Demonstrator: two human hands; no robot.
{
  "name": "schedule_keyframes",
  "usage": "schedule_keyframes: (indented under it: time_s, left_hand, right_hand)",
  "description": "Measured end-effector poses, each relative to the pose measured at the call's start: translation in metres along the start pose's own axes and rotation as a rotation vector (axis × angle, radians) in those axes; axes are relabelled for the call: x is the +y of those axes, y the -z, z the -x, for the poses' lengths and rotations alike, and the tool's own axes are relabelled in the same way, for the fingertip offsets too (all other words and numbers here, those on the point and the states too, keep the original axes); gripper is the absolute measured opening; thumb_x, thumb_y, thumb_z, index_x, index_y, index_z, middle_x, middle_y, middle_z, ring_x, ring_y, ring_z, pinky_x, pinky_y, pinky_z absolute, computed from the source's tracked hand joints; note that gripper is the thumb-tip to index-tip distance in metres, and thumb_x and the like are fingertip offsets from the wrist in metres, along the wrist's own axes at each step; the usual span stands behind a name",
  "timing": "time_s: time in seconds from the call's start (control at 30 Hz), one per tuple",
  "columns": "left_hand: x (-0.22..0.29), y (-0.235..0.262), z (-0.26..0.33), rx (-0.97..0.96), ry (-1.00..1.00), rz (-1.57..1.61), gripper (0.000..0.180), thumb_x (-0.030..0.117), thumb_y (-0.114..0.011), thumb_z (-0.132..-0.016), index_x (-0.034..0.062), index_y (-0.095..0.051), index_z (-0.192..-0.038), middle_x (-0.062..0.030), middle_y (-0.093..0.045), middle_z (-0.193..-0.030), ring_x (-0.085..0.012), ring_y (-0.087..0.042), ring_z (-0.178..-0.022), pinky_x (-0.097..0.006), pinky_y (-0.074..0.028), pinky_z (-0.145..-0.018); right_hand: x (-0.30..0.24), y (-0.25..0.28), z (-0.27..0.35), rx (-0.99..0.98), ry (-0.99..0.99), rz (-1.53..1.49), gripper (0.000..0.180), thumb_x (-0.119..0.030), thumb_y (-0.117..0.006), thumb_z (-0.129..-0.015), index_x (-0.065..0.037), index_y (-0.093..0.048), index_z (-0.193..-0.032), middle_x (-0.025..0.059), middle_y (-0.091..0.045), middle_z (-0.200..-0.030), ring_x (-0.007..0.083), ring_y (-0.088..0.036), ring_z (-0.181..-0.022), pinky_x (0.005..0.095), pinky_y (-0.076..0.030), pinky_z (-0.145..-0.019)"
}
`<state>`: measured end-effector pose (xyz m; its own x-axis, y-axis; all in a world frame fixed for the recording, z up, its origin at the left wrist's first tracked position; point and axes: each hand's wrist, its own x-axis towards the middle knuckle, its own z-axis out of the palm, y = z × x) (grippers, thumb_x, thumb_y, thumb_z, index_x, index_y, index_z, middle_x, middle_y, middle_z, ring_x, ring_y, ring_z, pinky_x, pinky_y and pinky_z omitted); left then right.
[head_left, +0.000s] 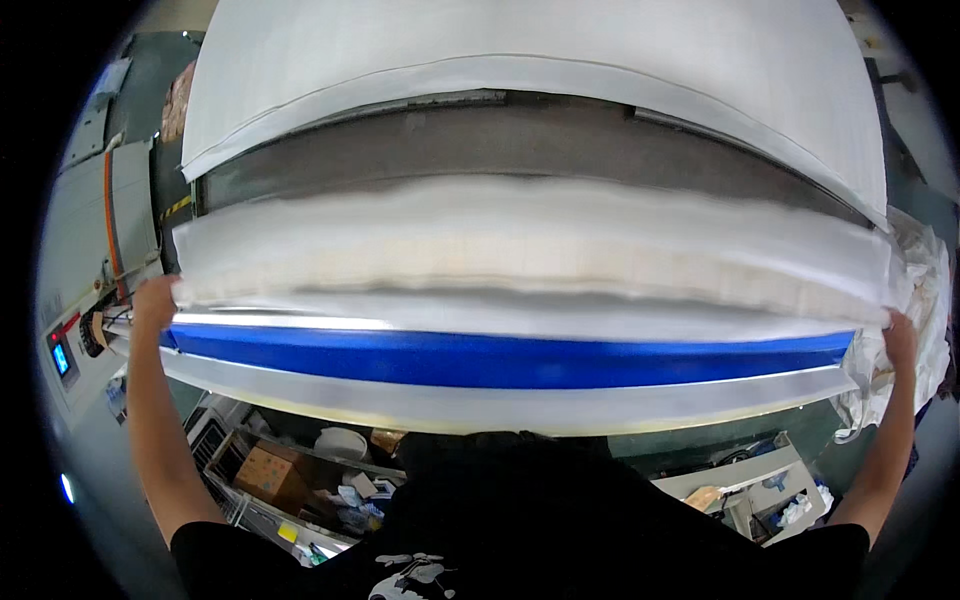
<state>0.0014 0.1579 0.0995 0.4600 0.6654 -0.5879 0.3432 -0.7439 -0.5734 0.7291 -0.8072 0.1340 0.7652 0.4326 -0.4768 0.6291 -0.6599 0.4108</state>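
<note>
A wide white fabric strip [520, 225] stretches across the front of the machine, blurred by motion, with a cream band along its lower part. At its left end my left hand [155, 300] is closed on the strip's edge. My right hand [900, 338] grips the opposite end, its fingers partly hidden and smeared. Both arms are spread wide. Beneath the strip runs a long blue bar [510, 358], with a pale front ledge [500, 405] on its near side. Farther back, a large white sheet [530, 40] hangs over a dark grey surface [560, 140].
A control panel with a small lit screen [62, 358] stands at the left. Crumpled white plastic [920, 270] hangs at the right end. Below the ledge are a cardboard box [270, 475], a white bucket [340, 443] and a grey open-topped unit [760, 480] with loose items.
</note>
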Motion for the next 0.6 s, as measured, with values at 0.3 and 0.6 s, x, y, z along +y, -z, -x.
schedule_keyframes:
  time_s: [0.3,0.6]
  left_hand:
    - [0.068,-0.101,0.076,-0.512,-0.281,-0.243,0.021,0.01,-0.058,-0.078,0.0136,-0.07,-0.094,-0.0076,-0.067,-0.105,-0.026,-0.062,-0.102,-0.043,-0.045,-0.086]
    - [0.103,-0.12,0.056,-0.716,-0.213,-0.236,0.024,0.016,-0.068,-0.075,0.0117,-0.071,-0.098,-0.0083,-0.067,-0.107,-0.0275,-0.063,-0.102,-0.045,-0.051,-0.078]
  right_hand:
    - [-0.066,-0.073,0.081,-0.39,0.093,0.21,0.022,-0.015,-0.055,-0.08,-0.015,-0.068,-0.097,0.0115,-0.066,-0.09,0.0305,-0.062,-0.086,0.0433,-0.049,-0.078]
    - [-0.078,-0.101,0.083,-0.453,0.109,0.326,0.025,-0.025,-0.049,-0.089,-0.01,-0.068,-0.084,0.0121,-0.066,-0.088,0.0314,-0.063,-0.086,0.0449,-0.049,-0.077]
